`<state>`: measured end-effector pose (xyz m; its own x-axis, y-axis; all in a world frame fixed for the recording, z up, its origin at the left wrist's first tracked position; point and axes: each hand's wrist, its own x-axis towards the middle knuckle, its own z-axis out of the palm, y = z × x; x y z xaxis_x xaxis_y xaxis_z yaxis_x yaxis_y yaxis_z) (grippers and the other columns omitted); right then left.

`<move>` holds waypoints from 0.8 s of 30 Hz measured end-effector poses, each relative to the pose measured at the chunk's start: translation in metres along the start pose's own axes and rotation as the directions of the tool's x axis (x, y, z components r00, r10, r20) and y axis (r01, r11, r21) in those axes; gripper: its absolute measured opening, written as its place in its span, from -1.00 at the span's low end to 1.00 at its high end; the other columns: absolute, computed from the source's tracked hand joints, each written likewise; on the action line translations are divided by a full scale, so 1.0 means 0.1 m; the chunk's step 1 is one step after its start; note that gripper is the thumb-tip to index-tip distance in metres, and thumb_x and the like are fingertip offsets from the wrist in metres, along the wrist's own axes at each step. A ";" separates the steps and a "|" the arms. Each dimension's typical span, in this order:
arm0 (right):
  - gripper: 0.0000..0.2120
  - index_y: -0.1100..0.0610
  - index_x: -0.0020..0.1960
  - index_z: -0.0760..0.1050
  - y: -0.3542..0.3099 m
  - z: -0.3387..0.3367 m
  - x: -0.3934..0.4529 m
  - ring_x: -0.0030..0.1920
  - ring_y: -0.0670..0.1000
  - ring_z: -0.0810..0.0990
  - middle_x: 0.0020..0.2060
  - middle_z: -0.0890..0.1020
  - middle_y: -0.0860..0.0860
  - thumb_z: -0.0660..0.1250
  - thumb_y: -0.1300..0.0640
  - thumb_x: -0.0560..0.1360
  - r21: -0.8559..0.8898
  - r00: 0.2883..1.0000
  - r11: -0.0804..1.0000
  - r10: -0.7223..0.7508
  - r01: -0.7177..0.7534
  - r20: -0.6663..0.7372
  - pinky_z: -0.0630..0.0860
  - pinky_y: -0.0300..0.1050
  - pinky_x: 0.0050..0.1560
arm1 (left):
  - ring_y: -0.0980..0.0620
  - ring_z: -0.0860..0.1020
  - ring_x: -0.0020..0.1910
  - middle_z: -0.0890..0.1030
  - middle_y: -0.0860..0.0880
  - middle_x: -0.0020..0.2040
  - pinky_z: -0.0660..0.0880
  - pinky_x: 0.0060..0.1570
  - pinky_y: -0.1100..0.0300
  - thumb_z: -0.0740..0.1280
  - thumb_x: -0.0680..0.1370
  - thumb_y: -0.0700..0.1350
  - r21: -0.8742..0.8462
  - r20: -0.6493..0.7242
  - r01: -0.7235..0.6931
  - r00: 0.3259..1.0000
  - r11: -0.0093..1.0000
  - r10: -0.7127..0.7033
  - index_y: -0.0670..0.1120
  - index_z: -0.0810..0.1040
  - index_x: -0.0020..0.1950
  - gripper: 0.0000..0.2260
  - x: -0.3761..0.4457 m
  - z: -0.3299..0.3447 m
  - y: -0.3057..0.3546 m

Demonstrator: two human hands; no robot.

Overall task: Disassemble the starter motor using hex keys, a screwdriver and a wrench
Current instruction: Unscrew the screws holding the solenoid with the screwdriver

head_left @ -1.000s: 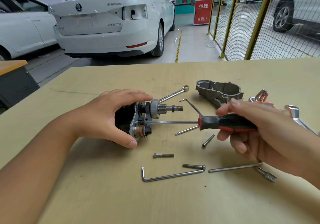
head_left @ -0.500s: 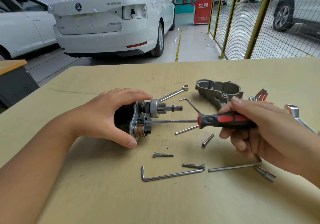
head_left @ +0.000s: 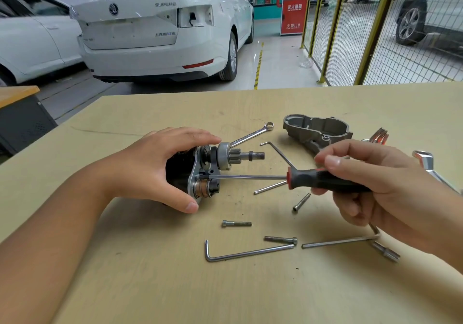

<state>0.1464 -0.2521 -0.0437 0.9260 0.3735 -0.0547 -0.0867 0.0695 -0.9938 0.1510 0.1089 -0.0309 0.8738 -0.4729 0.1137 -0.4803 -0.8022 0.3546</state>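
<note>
1. Fingers of the right hand (head_left: pixel 370 193) are curled around the black and red plastic handle of the screwdriver (head_left: pixel 323 179), with the thumb on top.
2. Its long steel shaft lies almost level, and the tip sits at a screw on the silver end plate of the starter motor (head_left: pixel 198 173).
3. Over the black round body of this motor lies the left hand (head_left: pixel 155 170); the fingers are bent over the top and the thumb presses from below, so it holds the motor down on the pale wooden table (head_left: pixel 150 273).
4. The motor lies on its side in the middle of the table, with the small pinion gear and its shaft pointing to the right.
5. Done already, as I judge: the grey cast metal nose housing (head_left: pixel 315 129) is off and lies apart behind the screwdriver.
6. Three loose dark bolts (head_left: pixel 236 223) lie on the table, and a fourth piece is partly hidden under the right wrist.
7. Three bent steel hex keys (head_left: pixel 248 251) and a slim ring wrench (head_left: pixel 251 134) lie around, not in use.
8. Left to do, it seems: the plate screw, then the pinion, the fork and the inner parts must come out of the black body.
9. So I think the task is somewhere about the middle.
</note>
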 end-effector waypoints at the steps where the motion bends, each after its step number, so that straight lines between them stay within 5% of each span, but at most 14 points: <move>1: -0.69 0.18 -0.03 0.62 0.01 -0.01 0.00 -0.51 0.08 0.41 -0.25 0.63 0.29 0.53 0.08 0.28 0.014 1.000 1.000 -0.021 0.021 0.005 0.38 -0.15 -0.53 | 0.39 0.24 0.52 0.31 0.49 0.49 0.17 0.40 0.38 0.57 0.15 0.35 -0.001 0.000 0.000 1.000 1.000 0.000 0.41 0.32 0.52 -0.05 0.00 0.00 0.00; 6: -0.62 0.12 -0.04 0.68 0.03 -0.03 0.01 -0.39 0.07 0.47 -0.26 0.62 0.19 0.57 0.29 0.16 0.076 0.998 0.996 -0.044 0.047 -0.038 0.53 -0.11 -0.38 | 0.36 0.25 0.53 0.31 0.48 0.49 0.18 0.43 0.32 0.57 0.15 0.36 0.001 0.006 0.005 1.000 1.000 -0.005 0.43 0.29 0.52 -0.04 -0.01 -0.01 0.00; 12: -0.63 0.14 -0.07 0.64 -0.01 0.03 -0.01 -0.53 0.09 0.43 -0.22 0.66 0.34 0.47 -0.14 0.32 0.020 0.998 0.999 0.043 -0.042 -0.042 0.38 -0.16 -0.56 | 0.39 0.26 0.50 0.31 0.49 0.47 0.13 0.38 0.55 0.56 0.14 0.35 -0.003 0.001 -0.005 1.000 1.000 0.005 0.33 0.38 0.52 -0.05 0.00 -0.01 0.01; 19: -0.66 0.12 -0.04 0.66 0.04 -0.01 0.01 -0.38 0.06 0.46 -0.22 0.57 0.16 0.55 0.20 0.19 0.094 1.000 0.995 -0.025 0.026 -0.016 0.47 -0.10 -0.41 | 0.39 0.26 0.51 0.32 0.49 0.47 0.12 0.38 0.55 0.56 0.14 0.36 -0.003 0.001 -0.011 1.000 1.000 0.011 0.35 0.38 0.51 -0.06 0.01 -0.01 0.01; 24: -0.63 0.14 -0.04 0.64 0.01 0.04 0.01 -0.53 0.07 0.42 -0.24 0.66 0.31 0.45 -0.11 0.31 -0.014 0.994 0.996 0.090 -0.091 -0.061 0.34 -0.17 -0.56 | 0.36 0.26 0.52 0.32 0.48 0.49 0.15 0.41 0.43 0.57 0.13 0.36 -0.002 -0.002 -0.002 1.000 1.000 0.002 0.35 0.38 0.52 -0.05 0.01 0.00 0.00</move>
<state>0.1454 -0.2481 -0.0441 0.9350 0.3216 -0.1498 -0.1655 0.0218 -0.9860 0.1516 0.1089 -0.0310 0.8728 -0.4741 0.1163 -0.4822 -0.8003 0.3564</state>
